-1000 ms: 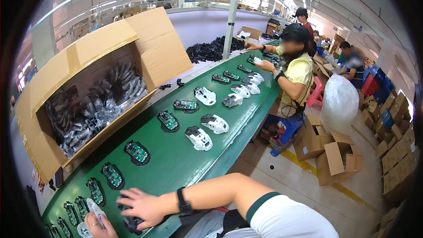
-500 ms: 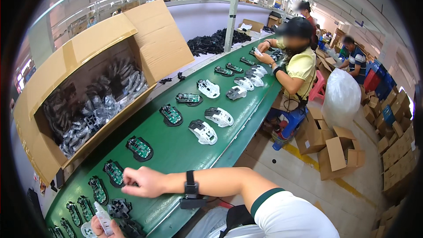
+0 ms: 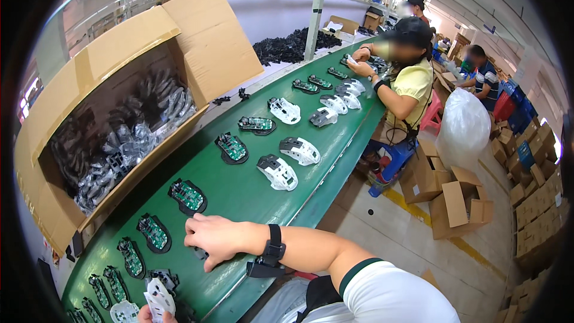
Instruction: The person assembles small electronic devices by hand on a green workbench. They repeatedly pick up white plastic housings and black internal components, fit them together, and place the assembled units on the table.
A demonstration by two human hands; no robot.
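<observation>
My left hand [image 3: 156, 318], partly cut off by the lower edge, grips a white computer mouse shell [image 3: 159, 300], tilted up. My right hand [image 3: 214, 239] reaches over the green belt with its fingers bent downward around a small grey part [image 3: 200, 253], mostly hidden beneath them. Just beyond that hand lies a black mouse base with a green circuit board [image 3: 188, 196]. Another such mouse base [image 3: 153, 232] is to its left. Close by my left hand are a second white shell [image 3: 124, 311] and dark plastic mouse parts [image 3: 164, 278].
A large open carton [image 3: 107, 137] of bagged parts stands along the far left side. White-and-grey mouse shells [image 3: 277, 172] lie farther right on the green belt [image 3: 239, 200]. A co-worker in yellow [image 3: 406, 93] works at the belt; cartons [image 3: 460, 203] stand on the floor.
My right hand has moved right and now reaches down over a grey part on the belt. The white shell in my left hand has shifted right and turned. The view has shifted slightly.
</observation>
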